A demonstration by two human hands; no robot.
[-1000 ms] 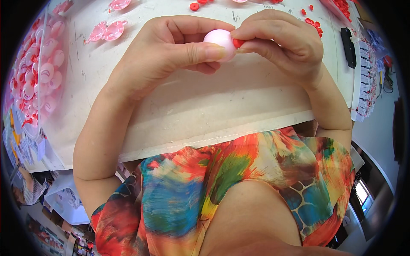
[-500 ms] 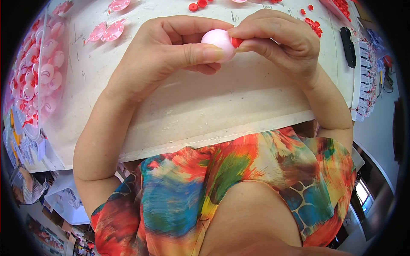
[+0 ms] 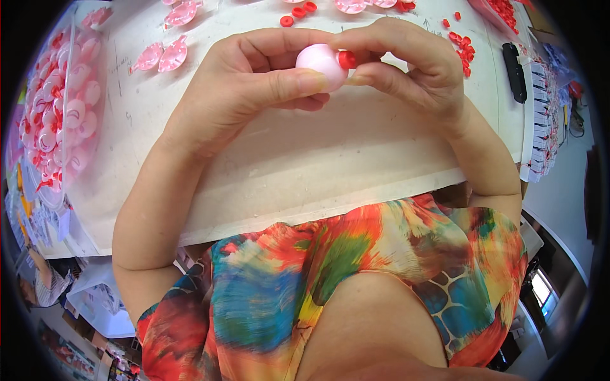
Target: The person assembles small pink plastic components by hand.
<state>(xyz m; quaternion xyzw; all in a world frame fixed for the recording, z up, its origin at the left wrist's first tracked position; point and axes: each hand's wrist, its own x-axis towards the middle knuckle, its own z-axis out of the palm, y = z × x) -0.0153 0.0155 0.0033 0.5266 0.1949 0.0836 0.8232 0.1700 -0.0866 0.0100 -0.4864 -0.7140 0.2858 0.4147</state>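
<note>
Pink rounded plastic ball-shaped piece [image 3: 321, 62] held above the white worktable [image 3: 330, 159], between both hands, near the table's far half. Left hand [image 3: 248, 82] grasping it: thumb pressed along its lower side, fingers curled over the top. Small red round plastic cap [image 3: 347, 59] sits against the pink piece's right side, touching it. Right hand [image 3: 413, 66] pinching that red cap between forefinger and thumb. Loose small red caps [image 3: 297, 11] lie on the table beyond the hands; more [image 3: 459, 39] lie to the right. Flat pink fan-shaped pieces [image 3: 160, 57] rest at left. Clear bag of pink and red parts [image 3: 60, 120] at far left edge. Black bar-shaped object [image 3: 513, 71] at right.
</note>
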